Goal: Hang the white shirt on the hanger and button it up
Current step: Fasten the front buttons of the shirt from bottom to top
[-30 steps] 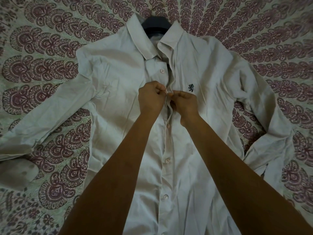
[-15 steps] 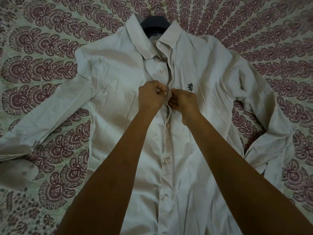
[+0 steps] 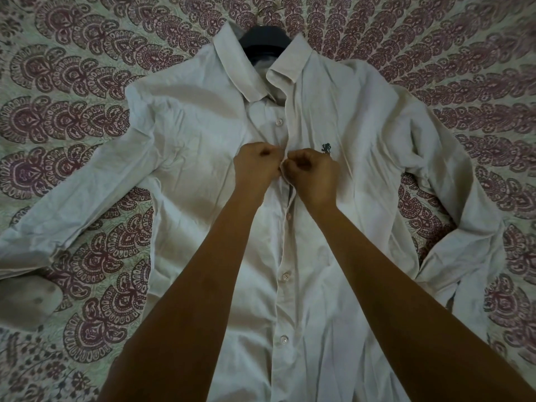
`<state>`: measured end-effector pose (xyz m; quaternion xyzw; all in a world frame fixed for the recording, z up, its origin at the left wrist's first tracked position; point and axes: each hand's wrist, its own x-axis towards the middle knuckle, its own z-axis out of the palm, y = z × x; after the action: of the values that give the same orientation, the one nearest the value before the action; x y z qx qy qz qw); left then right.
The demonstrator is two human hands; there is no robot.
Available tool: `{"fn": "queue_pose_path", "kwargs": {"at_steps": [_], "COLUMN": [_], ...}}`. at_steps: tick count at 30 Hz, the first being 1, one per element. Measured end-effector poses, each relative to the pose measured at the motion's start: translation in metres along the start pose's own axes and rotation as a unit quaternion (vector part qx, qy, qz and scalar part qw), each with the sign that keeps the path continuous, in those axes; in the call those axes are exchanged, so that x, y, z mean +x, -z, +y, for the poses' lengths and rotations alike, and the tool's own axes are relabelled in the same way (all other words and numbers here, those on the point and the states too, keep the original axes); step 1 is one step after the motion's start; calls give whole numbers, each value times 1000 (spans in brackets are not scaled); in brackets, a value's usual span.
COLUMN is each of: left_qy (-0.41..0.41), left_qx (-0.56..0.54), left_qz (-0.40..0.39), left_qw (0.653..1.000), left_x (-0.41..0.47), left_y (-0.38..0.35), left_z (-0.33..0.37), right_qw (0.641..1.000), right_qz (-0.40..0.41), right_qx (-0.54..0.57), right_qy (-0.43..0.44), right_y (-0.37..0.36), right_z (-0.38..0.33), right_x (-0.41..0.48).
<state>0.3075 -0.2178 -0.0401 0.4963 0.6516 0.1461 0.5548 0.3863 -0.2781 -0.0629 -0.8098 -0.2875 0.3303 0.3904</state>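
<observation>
A white long-sleeved shirt [image 3: 362, 158] lies flat on its back, collar at the top, sleeves spread to both sides. A dark hanger [image 3: 265, 39] sits inside the collar, its metal hook poking out above. My left hand [image 3: 255, 166] and my right hand [image 3: 313, 175] meet at the front placket at chest level, each pinching a shirt edge, fingertips touching around a button. Three buttons below my hands are closed. One button [image 3: 279, 122] above them lies bare on the open placket. A small dark emblem [image 3: 325, 148] marks the chest beside my right hand.
The shirt rests on a bedspread [image 3: 72, 82] printed with maroon paisley rings on pale green. A pale rounded object [image 3: 23, 303] pokes out near the left sleeve cuff at the lower left.
Both hands stay at the same button on the placket, fingers working it slightly. The view has shifted a little, so the hanger hook now shows at the top.
</observation>
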Motion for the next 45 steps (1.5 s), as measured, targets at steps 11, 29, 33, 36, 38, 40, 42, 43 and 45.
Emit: {"fn": "queue_pose_path", "kwargs": {"at_steps": [11, 29, 33, 36, 38, 40, 42, 43, 45], "left_qy": [14, -74, -152, -201, -224, -208, -171, -162, -187], "left_qx": [-72, -50, 11, 59, 125, 154, 150, 142, 134], "left_qz": [-22, -41, -40, -68, -68, -53, -52, -40, 12], "left_qw": [997, 995, 988, 975, 964, 964, 973, 976, 973], "left_x": [3, 12, 12, 10, 11, 18, 26, 31, 40], "left_y": [1, 2, 4, 7, 7, 11, 17, 20, 27], "left_z": [-8, -20, -17, -18, -20, -12, -2, 4, 15], "right_qw": [995, 963, 940, 926, 949, 987, 999, 999, 997], "right_qz": [52, -93, -133, -153, -132, -66, 13, 34, 31], "right_qx": [-20, 154, 185, 194, 123, 2, -39, -27, -6], "right_qy": [80, -199, -254, -285, -259, -146, -34, 9, 68], "right_y": [-9, 14, 18, 20, 17, 12, 9, 9, 7], "right_z": [4, -13, -19, -20, -15, -15, -22, -28, -40], "right_x": [-7, 23, 28, 30, 29, 30, 30, 32, 39]}}
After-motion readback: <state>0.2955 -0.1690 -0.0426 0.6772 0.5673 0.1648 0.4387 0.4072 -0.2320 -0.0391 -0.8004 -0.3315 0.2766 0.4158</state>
